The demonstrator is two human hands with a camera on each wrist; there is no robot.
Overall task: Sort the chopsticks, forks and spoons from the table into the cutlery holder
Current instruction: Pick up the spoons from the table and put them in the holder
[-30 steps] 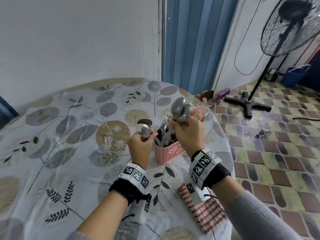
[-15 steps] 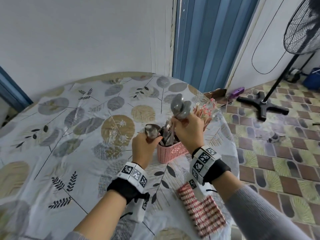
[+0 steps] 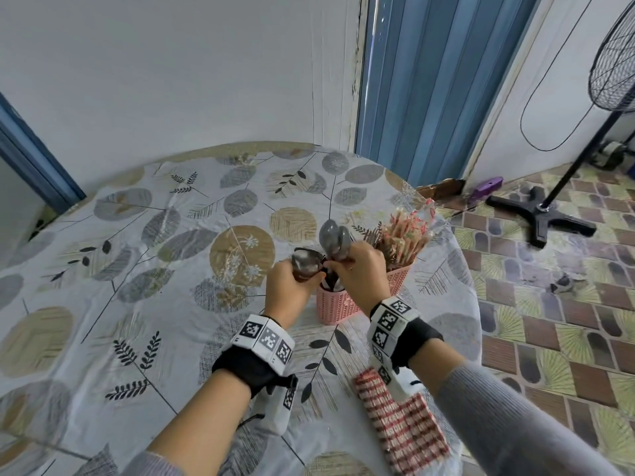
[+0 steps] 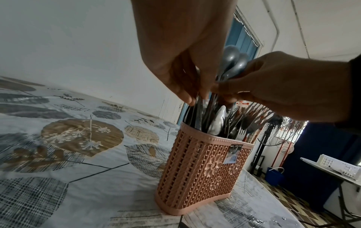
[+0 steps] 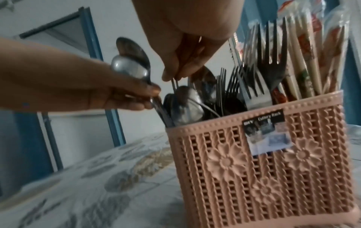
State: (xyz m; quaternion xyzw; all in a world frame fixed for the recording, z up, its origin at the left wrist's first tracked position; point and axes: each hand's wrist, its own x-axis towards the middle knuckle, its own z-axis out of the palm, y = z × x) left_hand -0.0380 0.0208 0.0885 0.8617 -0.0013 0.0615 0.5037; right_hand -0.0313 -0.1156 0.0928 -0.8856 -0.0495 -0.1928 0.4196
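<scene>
A pink cutlery holder (image 3: 335, 305) (image 4: 201, 169) (image 5: 254, 162) stands on the table near its right edge. Its left compartment holds spoons (image 5: 185, 104), the middle one forks (image 5: 270, 69), and the right one wrapped chopsticks (image 3: 409, 235) (image 5: 304, 54). My left hand (image 3: 309, 274) (image 4: 195, 96) grips a few spoons (image 3: 304, 262) (image 5: 129, 67) by their handles, whose lower ends reach into the left compartment. My right hand (image 3: 340, 262) (image 5: 173, 77) pinches two more spoons (image 3: 333, 238) (image 4: 233, 61) just above the same compartment, bowls up.
The round table wears a leaf-patterned cloth (image 3: 171, 269). A red-and-white checked cloth (image 3: 402, 424) lies at the near right edge. The wall and a blue door (image 3: 429, 80) are behind the table. A standing fan (image 3: 549, 214) is on the tiled floor to the right.
Both hands have come closer together and sunk toward the holder, so the spoon handles now reach into its left compartment. The head view has tilted and shifted left.
</scene>
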